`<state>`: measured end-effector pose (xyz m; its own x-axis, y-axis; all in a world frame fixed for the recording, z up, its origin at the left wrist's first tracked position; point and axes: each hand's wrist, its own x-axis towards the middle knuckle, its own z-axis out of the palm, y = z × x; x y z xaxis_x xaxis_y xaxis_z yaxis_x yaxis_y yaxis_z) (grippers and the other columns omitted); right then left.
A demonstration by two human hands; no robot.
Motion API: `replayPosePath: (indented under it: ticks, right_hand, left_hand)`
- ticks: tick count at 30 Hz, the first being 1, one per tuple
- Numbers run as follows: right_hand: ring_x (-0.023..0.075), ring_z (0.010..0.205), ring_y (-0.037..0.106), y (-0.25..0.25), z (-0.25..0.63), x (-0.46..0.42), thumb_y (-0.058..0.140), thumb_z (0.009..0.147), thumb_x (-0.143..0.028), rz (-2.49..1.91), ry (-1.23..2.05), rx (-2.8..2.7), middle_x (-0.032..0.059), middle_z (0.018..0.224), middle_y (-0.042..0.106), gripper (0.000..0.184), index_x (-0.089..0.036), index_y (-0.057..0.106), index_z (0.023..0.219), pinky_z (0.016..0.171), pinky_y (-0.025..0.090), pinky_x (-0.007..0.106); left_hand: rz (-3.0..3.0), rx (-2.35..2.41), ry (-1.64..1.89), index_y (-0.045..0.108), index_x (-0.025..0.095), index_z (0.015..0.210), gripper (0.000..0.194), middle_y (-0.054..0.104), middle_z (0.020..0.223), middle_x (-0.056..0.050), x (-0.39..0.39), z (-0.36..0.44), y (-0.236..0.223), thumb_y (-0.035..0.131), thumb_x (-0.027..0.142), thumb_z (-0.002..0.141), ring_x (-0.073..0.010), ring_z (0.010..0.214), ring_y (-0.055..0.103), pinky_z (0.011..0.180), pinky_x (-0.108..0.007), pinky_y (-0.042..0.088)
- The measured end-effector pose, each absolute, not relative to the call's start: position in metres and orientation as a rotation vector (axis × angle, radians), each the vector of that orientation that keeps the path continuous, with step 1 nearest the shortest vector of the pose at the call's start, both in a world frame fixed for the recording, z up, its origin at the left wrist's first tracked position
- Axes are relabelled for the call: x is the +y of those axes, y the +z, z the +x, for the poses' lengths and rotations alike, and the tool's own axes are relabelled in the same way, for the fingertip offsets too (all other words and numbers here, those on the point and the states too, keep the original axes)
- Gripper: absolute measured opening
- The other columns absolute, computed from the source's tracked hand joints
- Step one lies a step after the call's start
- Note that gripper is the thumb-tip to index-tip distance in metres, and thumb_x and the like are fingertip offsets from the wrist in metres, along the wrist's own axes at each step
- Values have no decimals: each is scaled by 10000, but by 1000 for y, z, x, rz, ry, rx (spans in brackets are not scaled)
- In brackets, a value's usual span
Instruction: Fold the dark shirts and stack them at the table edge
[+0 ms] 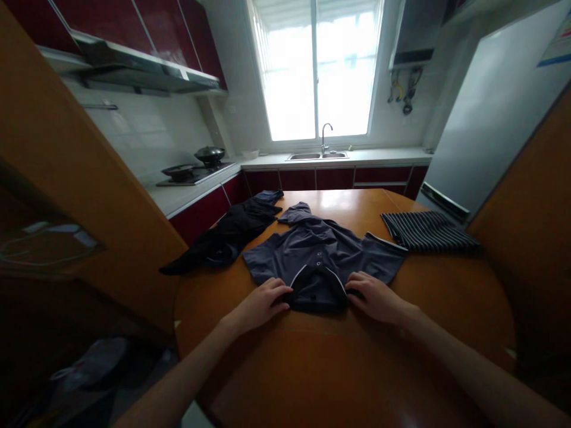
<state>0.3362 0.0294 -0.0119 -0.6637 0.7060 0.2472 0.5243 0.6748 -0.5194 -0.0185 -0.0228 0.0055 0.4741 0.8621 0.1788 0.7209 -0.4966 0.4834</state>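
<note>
A dark grey polo shirt [307, 246] lies spread on the wooden table, its collar toward me and its hem, partly bunched, pointing away. White piping edges the collar and a sleeve, and two buttons show on the placket. At the left side of the collar, my left hand [269, 300] pinches the fabric between thumb and fingers. My right hand [372, 296] grips the collar's right side in the same way. Both hands rest low, close to the tabletop.
Dark garments [232, 229] lie in a heap on the table's left. A black-and-white striped cloth [428, 230], folded, rests at the right. Beyond the round wooden table [312, 368] are a counter with a sink [316, 156], a stove with pans [209, 156] and a fridge [486, 113].
</note>
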Motion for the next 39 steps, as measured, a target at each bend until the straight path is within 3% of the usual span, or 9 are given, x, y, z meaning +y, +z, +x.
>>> replayPosePath:
  ticks: [2,6,9,12,17,21,28,36,39]
  right_hand:
    - [191,836,643,0,344,22,563,911,-230,-952,705,-2526,41,921,707,202,-234,765,898,775,491,287]
    - [133,601,566,23,350,32,537,934,-293,-921,968,-2574,-17,679,661,256,-204,759,842,541,381,224]
    - [150,657,595,35,335,68,566,898,-287,-961,788,-2456,-4,743,709,232,-202,782,901,592,411,230]
    - [179,752,638,43,303,120,568,870,-225,-1025,525,-2437,22,845,748,234,-216,794,933,697,455,256]
    - [229,938,670,43,232,193,564,905,-201,-1167,198,-2511,74,1044,756,247,-228,792,995,816,472,294]
    - [235,1024,656,31,181,230,523,952,-207,-1194,161,-2520,96,1093,745,274,-217,785,1029,882,468,302]
    - [273,1197,584,8,126,269,709,839,-256,-1134,189,-2564,94,1178,724,160,-214,779,977,1006,416,336]
    - [245,957,694,16,168,347,539,948,-348,-1591,309,-2117,128,1043,763,284,-181,762,1003,799,487,299]
    - [235,875,701,19,215,383,569,935,-347,-1734,325,-1925,155,961,765,282,-142,758,891,720,481,277]
  left_hand:
    - [2326,1244,459,769,260,1073,244,723,994,-64,-32,-17,17,616,410,954,-197,897,676,842,-289,532]
    - [2155,1089,299,796,228,894,351,742,753,-24,-23,-17,39,539,448,986,-152,645,650,628,-224,487]
    - [2182,1281,613,791,234,877,314,759,817,-23,23,-16,40,568,439,956,-183,750,685,707,-247,513]
    - [2210,1658,946,778,212,943,214,762,971,-63,81,-11,24,595,323,925,-230,933,695,851,-304,523]
    - [2254,1944,884,748,180,1014,187,713,1064,-114,126,2,-14,604,229,906,-263,1018,656,925,-374,505]
    - [2343,1974,815,718,203,1106,223,685,1106,-99,121,5,-34,595,222,921,-264,1061,614,925,-392,488]
    - [2280,1964,803,717,202,1057,197,678,1086,-86,123,0,-32,571,187,926,-259,1061,595,932,-400,479]
    - [2199,1976,846,720,202,1062,192,674,1074,-63,123,1,-30,576,188,935,-229,1052,597,967,-348,489]
    - [2164,1971,868,717,208,1061,195,668,1072,-64,124,1,-29,563,191,944,-220,1040,619,954,-326,499]
